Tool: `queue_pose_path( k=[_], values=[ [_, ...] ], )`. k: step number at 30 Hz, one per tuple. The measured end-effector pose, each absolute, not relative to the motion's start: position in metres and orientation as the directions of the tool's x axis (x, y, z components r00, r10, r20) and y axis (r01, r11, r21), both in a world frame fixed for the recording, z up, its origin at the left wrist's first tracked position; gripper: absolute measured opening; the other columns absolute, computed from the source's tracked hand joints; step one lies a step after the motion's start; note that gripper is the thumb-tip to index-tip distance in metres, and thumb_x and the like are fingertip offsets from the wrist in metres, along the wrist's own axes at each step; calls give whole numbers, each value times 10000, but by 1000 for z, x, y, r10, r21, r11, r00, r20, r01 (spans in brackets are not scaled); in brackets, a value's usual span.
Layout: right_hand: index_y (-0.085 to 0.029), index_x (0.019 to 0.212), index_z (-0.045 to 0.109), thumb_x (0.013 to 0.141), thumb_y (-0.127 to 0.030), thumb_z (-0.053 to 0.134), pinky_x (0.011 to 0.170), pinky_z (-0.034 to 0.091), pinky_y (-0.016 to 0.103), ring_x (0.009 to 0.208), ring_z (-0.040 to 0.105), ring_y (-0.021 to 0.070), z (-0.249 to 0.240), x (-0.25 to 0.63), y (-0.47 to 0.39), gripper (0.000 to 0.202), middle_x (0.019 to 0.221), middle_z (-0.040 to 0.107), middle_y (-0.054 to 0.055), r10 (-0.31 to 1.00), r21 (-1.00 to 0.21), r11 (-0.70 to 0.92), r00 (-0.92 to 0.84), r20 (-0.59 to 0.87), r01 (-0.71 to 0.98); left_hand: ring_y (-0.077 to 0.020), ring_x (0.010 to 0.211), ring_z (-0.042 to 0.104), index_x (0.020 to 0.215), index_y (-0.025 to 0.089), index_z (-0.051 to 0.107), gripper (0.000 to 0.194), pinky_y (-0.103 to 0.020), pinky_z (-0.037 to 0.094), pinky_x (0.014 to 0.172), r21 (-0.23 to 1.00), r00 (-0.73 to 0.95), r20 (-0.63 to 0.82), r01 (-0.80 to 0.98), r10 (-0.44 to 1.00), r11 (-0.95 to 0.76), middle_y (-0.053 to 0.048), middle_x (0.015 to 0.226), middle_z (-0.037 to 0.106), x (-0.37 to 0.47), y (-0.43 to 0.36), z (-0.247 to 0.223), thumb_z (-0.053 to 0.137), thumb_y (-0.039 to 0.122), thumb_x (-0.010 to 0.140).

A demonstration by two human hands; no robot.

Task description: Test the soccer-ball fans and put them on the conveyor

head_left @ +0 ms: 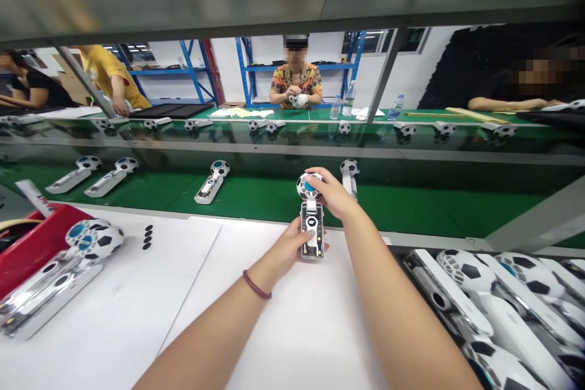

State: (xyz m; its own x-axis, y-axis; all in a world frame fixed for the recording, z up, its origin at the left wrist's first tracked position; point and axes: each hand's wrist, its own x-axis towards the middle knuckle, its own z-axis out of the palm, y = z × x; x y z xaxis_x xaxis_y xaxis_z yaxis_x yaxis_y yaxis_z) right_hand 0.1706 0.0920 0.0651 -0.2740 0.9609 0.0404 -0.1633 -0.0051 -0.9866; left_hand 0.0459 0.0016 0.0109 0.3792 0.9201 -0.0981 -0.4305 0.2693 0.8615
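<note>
One device with a football-patterned round head (312,206) is held upright over the front edge of the white table. My left hand (292,244) grips its clear-fronted body from the left, thumb on the front and fingertips showing at the right side. My right hand (333,194) is closed round the ball head, its thumb on the front near the blue centre. Just behind my right hand, a similar device (350,175) lies on the green conveyor (256,195).
More such devices (212,181) lie along the conveyor. At left are a red bin (55,225), two devices (86,256) and several black ovals (147,237). A black tray (423,292) of devices stands at right. People (297,82) sit across the line.
</note>
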Motion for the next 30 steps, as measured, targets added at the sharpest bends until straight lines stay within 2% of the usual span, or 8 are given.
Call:
queue_pose_path(
  k=[4,9,17,22,30],
  values=[
    [-246,975,586,686,-376,667,476,453,206,633,601,145,64,169,93,328,826,636,0,964,-991,19,-261,53,-132,-264,840,639,1100,186,451,428,-411,460,776,839,417,-93,-456,904,296,-95,989,596,43,2,14,647,267,729],
    [-249,978,587,683,-392,666,478,453,206,647,601,147,62,169,95,337,804,630,0,966,-990,20,-251,54,-138,-260,830,636,1047,184,477,357,-403,467,751,857,418,-138,-405,898,320,-84,1010,577,43,2,17,627,246,729],
    [-257,1010,555,711,-425,624,523,456,221,682,601,153,64,169,94,350,830,622,8,963,-998,28,-266,43,-60,-281,849,632,1044,180,463,381,-427,474,755,865,407,-170,-376,897,334,-99,1014,577,44,1,21,629,253,709],
    [-251,1010,544,708,-428,634,552,462,227,667,592,135,65,171,93,362,859,611,7,955,-998,12,-293,31,-66,-295,879,626,1068,194,453,364,-438,480,745,871,407,-174,-361,897,333,-88,1016,569,44,0,23,594,240,735],
    [-260,1009,545,705,-447,632,555,469,246,693,600,157,62,171,96,368,874,613,13,955,-998,9,-296,26,-58,-286,862,628,1080,194,450,341,-457,478,752,877,396,-176,-353,901,326,-81,982,567,44,-1,24,569,247,766]
  ],
)
